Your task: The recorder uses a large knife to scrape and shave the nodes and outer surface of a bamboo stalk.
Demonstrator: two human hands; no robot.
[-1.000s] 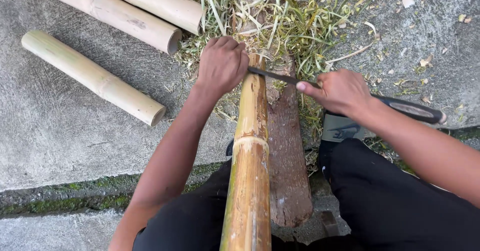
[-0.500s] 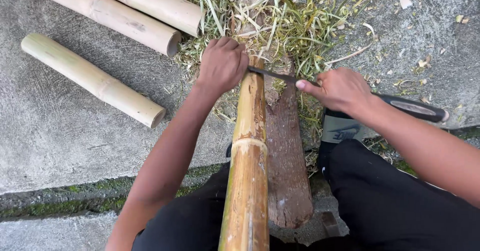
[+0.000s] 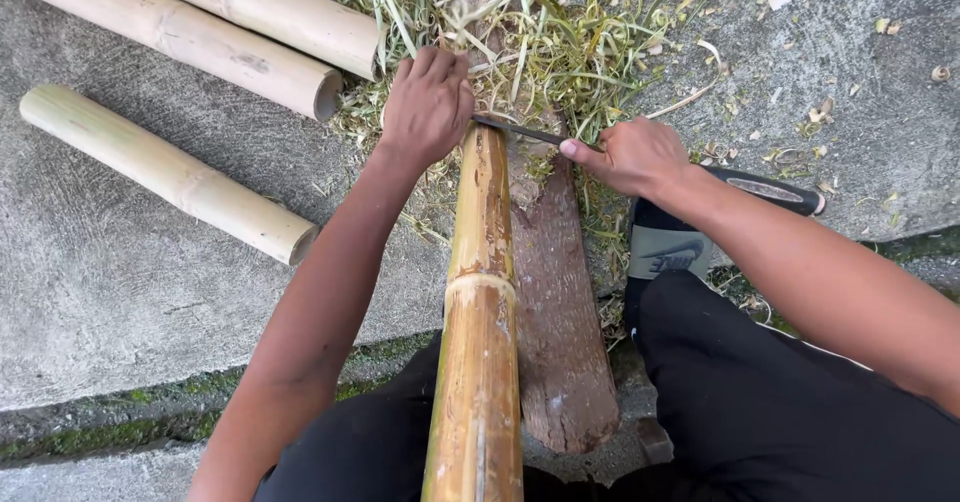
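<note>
A long yellow-brown bamboo pole point(image 3: 478, 332) runs from between my knees up the middle of the view, lying beside a brown wooden plank point(image 3: 555, 302). My left hand point(image 3: 428, 102) is closed over the far end of the pole. My right hand point(image 3: 632, 155) grips the handle of a dark-bladed knife point(image 3: 520, 131), thumb stretched along it. The blade lies crosswise against the pole just below my left hand. Green and pale bamboo shavings point(image 3: 560, 42) are piled beyond both hands.
Three cut pale bamboo sections lie on the concrete at the left: two side by side point(image 3: 200, 22) at the top, one alone point(image 3: 165, 172) below. A black sandal point(image 3: 760, 190) sits behind my right hand. My black-trousered legs flank the pole. A mossy crack point(image 3: 120, 432) crosses lower left.
My right hand has slid slightly left along the knife toward the pole. My left hand stays on the pole's end; the pole has barely moved.
</note>
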